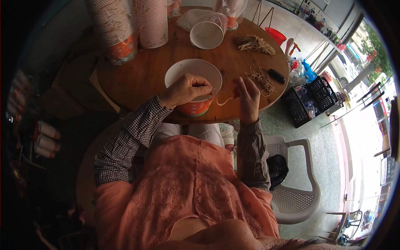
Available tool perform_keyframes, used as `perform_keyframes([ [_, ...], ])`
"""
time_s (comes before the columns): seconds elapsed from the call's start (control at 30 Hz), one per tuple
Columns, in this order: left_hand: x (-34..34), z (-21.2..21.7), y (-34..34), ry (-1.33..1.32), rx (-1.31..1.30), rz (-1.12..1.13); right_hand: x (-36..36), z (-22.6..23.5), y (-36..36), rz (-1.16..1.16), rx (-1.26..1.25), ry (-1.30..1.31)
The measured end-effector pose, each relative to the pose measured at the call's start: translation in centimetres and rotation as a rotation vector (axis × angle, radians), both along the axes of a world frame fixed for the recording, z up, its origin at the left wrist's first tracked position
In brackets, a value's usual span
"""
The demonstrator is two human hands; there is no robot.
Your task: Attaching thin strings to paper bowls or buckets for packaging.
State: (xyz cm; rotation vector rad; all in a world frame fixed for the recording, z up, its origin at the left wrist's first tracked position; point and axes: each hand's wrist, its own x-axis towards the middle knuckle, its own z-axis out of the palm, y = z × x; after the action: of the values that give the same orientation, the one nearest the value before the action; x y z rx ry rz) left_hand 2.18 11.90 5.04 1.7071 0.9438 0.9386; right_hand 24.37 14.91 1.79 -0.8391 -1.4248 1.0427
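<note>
In front of me on the round wooden table stands a paper bucket [195, 109] with a white inside and an orange printed wall. My left hand [187, 89] is over its near rim, thumb and fingers pinched together; what they hold is too small to make out. To the right of the bucket, my right hand [248, 100] is raised with its fingers closed. A thin, pale, curling strand [225, 101] runs from its fingertips toward the bucket. Loose tangled strands [262, 80] lie beyond my right hand, and a thicker bundle of similar strands [256, 44] lies farther back.
Tall stacks of paper buckets [151, 25] stand at the table's far left. A white bowl-like container [207, 35] lies in clear plastic at the back. A small black object [276, 76] rests near the right edge. Beside me are a plastic chair [298, 200] and black crates [296, 107].
</note>
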Motion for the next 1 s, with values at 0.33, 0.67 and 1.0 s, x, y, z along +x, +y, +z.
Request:
perform_keyframes([
  [0.33,0.1,0.7,-0.5,0.018,-0.029,0.027,-1.4,-3.0,-1.7,0.302,-0.133,0.355],
  [0.67,-0.5,-0.7,0.0,0.214,0.314,0.139,-1.7,-0.8,-2.3,-0.078,0.145,0.104],
  [1.0,0.6,1.0,-0.6,-0.291,-0.117,0.115,-2.7,2.6,-3.8,-0.150,0.644,-0.393],
])
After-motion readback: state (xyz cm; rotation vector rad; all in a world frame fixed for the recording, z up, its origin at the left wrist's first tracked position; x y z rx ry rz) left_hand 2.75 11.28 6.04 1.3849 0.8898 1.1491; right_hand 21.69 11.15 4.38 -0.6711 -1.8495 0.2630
